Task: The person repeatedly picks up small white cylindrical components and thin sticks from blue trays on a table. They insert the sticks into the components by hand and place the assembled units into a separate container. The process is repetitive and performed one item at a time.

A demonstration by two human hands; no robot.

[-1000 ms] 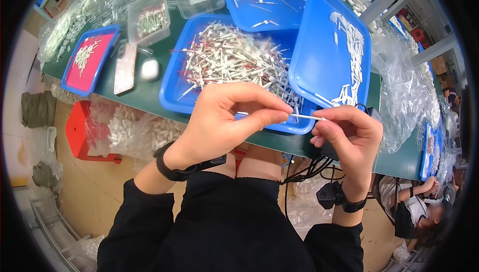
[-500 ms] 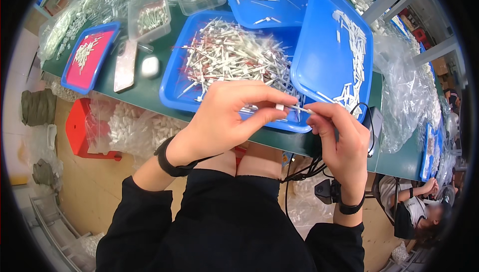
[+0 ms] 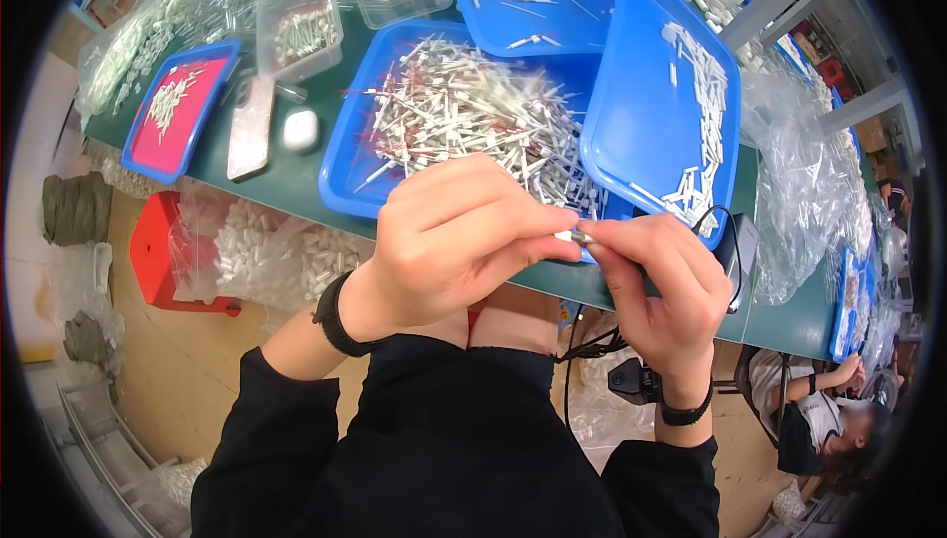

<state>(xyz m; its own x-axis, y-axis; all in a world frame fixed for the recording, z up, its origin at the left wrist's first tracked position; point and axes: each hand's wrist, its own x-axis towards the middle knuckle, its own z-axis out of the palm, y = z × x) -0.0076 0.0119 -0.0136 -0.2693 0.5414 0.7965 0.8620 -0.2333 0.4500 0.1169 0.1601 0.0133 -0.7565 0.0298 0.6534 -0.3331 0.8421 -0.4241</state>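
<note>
My left hand (image 3: 459, 247) and my right hand (image 3: 663, 282) meet above the front edge of the big blue tray (image 3: 340, 168). Between their fingertips is a small white stick-like part (image 3: 566, 235), of which only bits show. Each hand pinches one end with thumb and forefinger, and both are closed. Behind my fingers the tray holds a heap of thin white sticks (image 3: 464, 114), some with red ends. A second blue tray (image 3: 626, 134) overlaps its right side and carries white pieces (image 3: 705, 94) along its right wall.
Another blue tray (image 3: 478, 20) with a few sticks lies at the back. To the left are a phone (image 3: 251, 129), a white rounded case (image 3: 300, 131), a clear box (image 3: 326, 60) and a pink-bottomed tray (image 3: 187, 143). Plastic bags (image 3: 789, 203) spread at right. Below sits a co-worker (image 3: 819, 410).
My hands have come closer together, and the white part between them shows less than before. My left fingers have shifted slightly right, the right ones slightly left.
</note>
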